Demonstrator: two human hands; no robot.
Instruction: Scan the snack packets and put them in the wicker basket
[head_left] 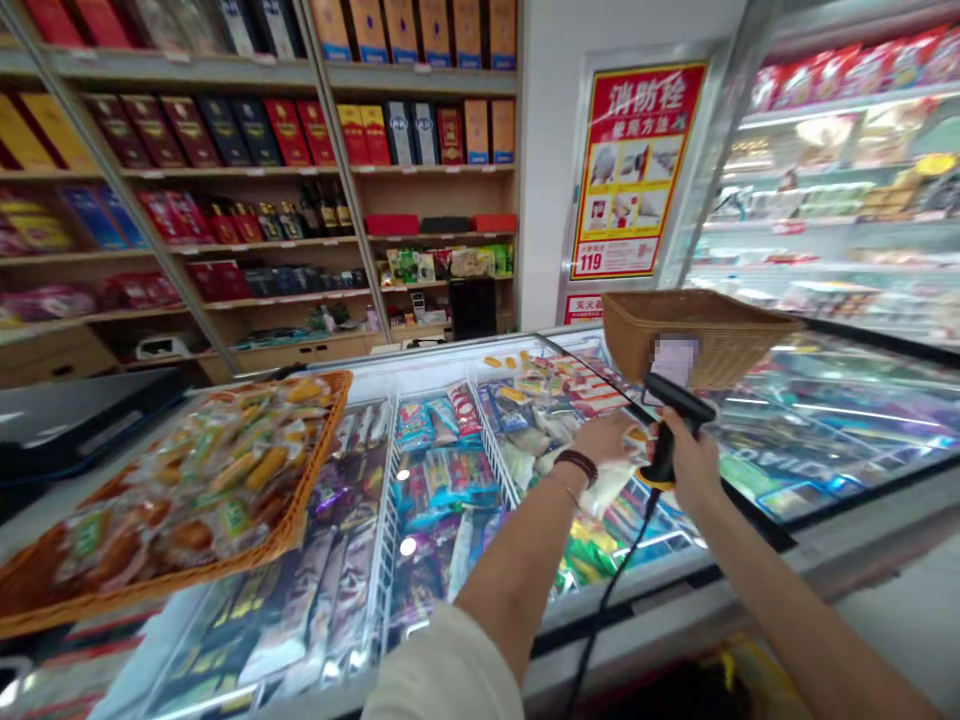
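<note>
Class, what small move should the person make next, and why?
Probably aim the scanner squarely at the pale tag on the wicker basket: the right hand grips the scanner's handle, and its head overlaps the tag's lower edge in this view. The left hand is close beside it.

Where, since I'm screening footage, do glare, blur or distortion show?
Head view: round glare spots over the freezer; head view: far-right shelves washed out and soft; head view: basket label pixelated; head view: left shelf uprights lean, probably lens distortion.
</note>
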